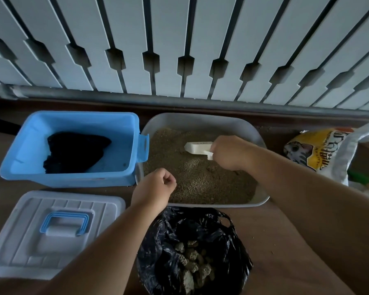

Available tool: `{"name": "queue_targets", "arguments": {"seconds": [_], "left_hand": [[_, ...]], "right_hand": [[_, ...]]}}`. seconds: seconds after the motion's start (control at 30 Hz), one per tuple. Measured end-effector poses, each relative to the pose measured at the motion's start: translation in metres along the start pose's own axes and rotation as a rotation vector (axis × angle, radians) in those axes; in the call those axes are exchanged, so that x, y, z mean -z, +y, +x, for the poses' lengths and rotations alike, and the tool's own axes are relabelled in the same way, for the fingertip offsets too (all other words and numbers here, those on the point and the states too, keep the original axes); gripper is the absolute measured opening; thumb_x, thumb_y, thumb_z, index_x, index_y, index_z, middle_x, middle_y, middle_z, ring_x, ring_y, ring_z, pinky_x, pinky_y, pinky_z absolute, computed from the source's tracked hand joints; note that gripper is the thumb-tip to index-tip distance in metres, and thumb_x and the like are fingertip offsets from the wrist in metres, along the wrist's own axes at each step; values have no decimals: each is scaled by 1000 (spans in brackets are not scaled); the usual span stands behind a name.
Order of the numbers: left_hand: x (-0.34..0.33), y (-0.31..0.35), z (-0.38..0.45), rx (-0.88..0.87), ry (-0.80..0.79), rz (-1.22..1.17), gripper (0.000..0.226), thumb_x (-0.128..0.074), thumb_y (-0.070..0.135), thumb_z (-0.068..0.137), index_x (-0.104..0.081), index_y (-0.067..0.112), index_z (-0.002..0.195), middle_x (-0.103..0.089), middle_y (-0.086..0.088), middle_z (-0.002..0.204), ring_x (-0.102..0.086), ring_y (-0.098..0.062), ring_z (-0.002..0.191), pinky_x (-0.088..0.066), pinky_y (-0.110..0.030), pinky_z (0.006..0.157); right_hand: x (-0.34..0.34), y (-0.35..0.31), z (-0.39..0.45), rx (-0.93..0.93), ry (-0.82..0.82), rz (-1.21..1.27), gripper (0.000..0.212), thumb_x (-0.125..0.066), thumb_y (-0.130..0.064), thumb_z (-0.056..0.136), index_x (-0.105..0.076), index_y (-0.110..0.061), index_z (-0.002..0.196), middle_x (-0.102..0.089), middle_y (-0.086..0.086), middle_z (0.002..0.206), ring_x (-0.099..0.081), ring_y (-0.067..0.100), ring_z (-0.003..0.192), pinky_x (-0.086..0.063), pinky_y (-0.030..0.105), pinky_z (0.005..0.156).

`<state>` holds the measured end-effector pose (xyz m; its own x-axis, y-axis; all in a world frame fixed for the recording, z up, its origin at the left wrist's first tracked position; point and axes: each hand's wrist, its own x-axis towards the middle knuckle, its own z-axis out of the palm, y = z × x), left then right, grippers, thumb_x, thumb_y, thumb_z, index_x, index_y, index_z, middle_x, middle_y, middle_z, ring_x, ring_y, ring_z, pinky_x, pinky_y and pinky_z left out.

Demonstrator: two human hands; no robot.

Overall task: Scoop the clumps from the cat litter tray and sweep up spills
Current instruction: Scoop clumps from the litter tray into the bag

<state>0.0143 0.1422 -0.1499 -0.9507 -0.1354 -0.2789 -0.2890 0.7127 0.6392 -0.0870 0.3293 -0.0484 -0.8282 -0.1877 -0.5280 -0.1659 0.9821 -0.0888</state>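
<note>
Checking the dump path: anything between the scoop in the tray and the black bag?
Nothing visible blocks it. The right hand grips the white scoop in the litter tray; the black bag sits open just past the tray's near rim. The left hand hovers beside that path.

Dim, bluish, soft-focus view with wide-angle bowing at the edges.

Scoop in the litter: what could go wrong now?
1. The right hand holds the scoop far from the black bag, so clumps carried over may drop litter on the floor.
2. The bag is soft and stands by itself, with the left hand not holding it; it might tip or fold shut.
</note>
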Motion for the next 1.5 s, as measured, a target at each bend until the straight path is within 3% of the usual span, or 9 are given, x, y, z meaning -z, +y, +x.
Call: {"name": "queue_targets", "arguments": {"seconds": [0.17,0.3,0.47,0.63,0.77,1.03,1.17,1.37,1.5], "left_hand": [[-1,-3,0,-4,-1,-4,8,-60,37,94,-63,33,88,-64,12,79,-58,-4,66,-39,-25,55],[-2,-2,-1,-21,13,13,7,-60,36,94,-63,33,89,-65,13,81,-60,-3,70,-44,-26,57],[-4,0,-3,-31,35,31,6,-61,35,93,-63,32,89,-64,14,81,-59,-2,71,-39,-25,57],[-3,1,-4,-27,42,32,6,-61,35,93,-63,32,88,-63,15,79,-58,-2,71,-37,-24,56],[-1,1,-4,-27,28,34,7,-60,37,93,-63,32,88,-63,15,81,-59,-2,74,-41,-26,59],[0,2,-4,-17,6,53,7,-59,38,94,-62,34,89,-64,15,83,-59,-1,74,-43,-26,61],[0,4,-8,0,22,32,7,-60,38,93,-62,34,87,-65,15,82,-60,-2,72,-42,-27,59],[1,7,-17,-11,72,-9,5,-62,35,93,-63,32,88,-63,14,77,-58,-3,65,-38,-26,55],[3,5,-23,-21,76,-60,4,-63,35,92,-63,32,89,-65,11,78,-61,-5,68,-47,-29,61]], "right_hand": [[27,6,-4,-21,90,75,28,-46,-19,94,-69,-10,107,-66,11,102,-63,31,97,-53,43,85],[13,-2,-2,-20,164,76,25,-45,-13,95,-68,-12,104,-64,4,87,-61,20,77,-45,33,62],[-13,-24,6,0,179,139,32,-45,-12,97,-65,-20,120,-65,3,92,-63,20,81,-49,32,66],[-20,-43,3,56,102,-94,45,-48,-4,93,-56,-15,136,-64,10,117,-62,26,98,-47,34,70],[4,-43,-15,117,52,-228,37,-51,-8,92,-59,-12,128,-59,3,94,-60,23,86,-51,35,74],[-12,-12,-85,117,13,-303,34,-44,-8,97,-57,-13,127,-59,6,98,-51,22,78,-42,34,63],[-4,12,-98,92,87,-183,30,-42,-13,94,-64,-19,114,-55,-3,77,-56,15,69,-43,31,55],[7,41,-81,-15,241,120,36,-41,-18,99,-62,-28,127,-66,6,113,-61,23,92,-55,37,80],[2,49,-61,-20,211,228,32,-45,-18,99,-64,-18,124,-65,7,103,-59,19,81,-47,32,66]]}}
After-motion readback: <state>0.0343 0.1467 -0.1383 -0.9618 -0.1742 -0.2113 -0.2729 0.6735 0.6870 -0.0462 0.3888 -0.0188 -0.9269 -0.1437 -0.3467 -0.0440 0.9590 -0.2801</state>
